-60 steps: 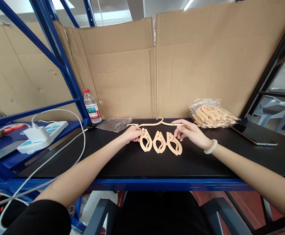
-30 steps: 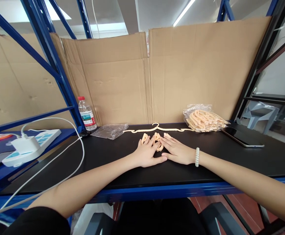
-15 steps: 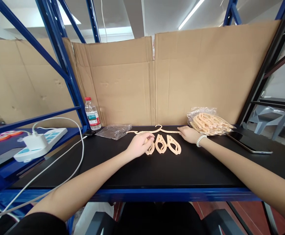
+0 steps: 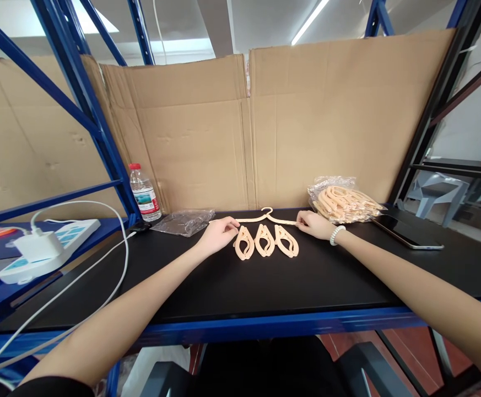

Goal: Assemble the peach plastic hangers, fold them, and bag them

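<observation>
An unfolded beige folding clothes hanger (image 4: 267, 216) lies toward the back of the black tabletop, its hook pointing at the cardboard. My left hand (image 4: 219, 236) is closed at its left arm, with the fingertips curled and partly hiding it. At the right end, my right hand (image 4: 315, 225) pinches the tip of the other arm. In front of it lie three folded hangers in a row: a left one (image 4: 244, 251), a middle one (image 4: 264, 248) and a right one (image 4: 288, 248). The left folded hanger is just beside my left fingertips.
A plastic bag of folded hangers (image 4: 343, 205) sits behind my right hand, near a dark tablet (image 4: 407, 232). On the left are a crumpled clear bag (image 4: 184, 223), a water bottle (image 4: 145, 194), a power strip (image 4: 73, 242) and a looping white cable (image 4: 125, 259). Cardboard (image 4: 199, 138) walls the back.
My left hand has moved left off the left folded hanger to the unfolded hanger's left arm. My right hand stays at the right end. The view has shifted slightly.
</observation>
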`<state>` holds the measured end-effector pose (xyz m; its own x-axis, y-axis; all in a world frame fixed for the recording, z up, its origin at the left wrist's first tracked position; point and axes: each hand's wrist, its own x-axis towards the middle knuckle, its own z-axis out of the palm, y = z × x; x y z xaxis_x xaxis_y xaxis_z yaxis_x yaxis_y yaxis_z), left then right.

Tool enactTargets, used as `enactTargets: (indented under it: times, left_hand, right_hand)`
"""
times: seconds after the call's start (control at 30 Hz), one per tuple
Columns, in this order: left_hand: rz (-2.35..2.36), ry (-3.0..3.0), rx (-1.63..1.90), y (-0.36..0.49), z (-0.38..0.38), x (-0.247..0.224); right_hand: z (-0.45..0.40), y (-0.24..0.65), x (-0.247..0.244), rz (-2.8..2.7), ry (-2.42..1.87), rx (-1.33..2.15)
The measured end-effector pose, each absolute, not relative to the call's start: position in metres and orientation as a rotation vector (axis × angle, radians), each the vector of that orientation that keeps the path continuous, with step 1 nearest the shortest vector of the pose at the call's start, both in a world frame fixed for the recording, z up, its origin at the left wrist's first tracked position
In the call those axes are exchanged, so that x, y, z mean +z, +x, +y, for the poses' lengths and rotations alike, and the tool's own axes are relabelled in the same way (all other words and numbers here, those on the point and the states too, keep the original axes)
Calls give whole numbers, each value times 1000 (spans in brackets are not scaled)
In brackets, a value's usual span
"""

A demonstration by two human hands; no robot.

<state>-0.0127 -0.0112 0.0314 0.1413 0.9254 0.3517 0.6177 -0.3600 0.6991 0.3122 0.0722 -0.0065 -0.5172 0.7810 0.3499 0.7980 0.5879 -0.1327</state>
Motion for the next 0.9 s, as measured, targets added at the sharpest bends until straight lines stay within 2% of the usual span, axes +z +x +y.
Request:
enactTargets:
  times: [0.23,0.5,0.9]
  left_hand:
    - [1542,1750,1138,-15,-6,32]
    - [1328,1267,1279,-8,-14,34]
    - [1019,1250,1443,-4,-27,51]
  right_hand:
    - [52,320,11,-2284,-1230,238]
    - [33,324,29,-2084,-1116,61]
    - [9,317,31,-2257,-950,-214]
